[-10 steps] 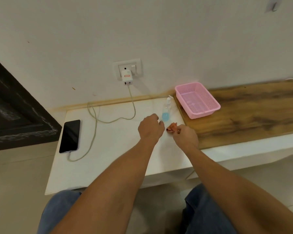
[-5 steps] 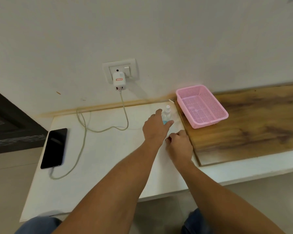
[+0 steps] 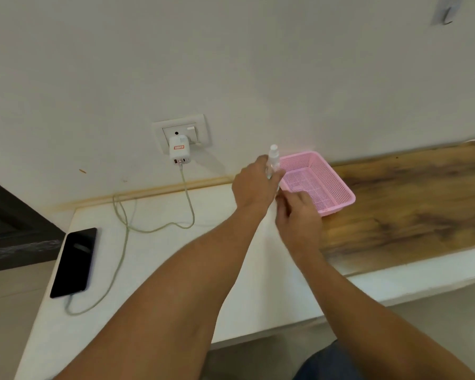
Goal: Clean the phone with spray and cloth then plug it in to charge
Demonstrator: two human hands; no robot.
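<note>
A: What are the hands doing?
B: The left hand [image 3: 255, 185] is gripping the spray bottle [image 3: 274, 156], upright beside the pink basket [image 3: 337, 197]. The right hand [image 3: 299, 215] is curling just below; what it is holding, I cannot tell.
A: And the phone [image 3: 74, 261]?
B: Lying on the white counter [image 3: 154, 275], far left, cable [image 3: 187, 193] attached.

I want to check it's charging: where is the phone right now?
In the head view, the phone lies flat at the left end of the white counter, well left of the left hand, with the charger cable running to its near end.
</note>
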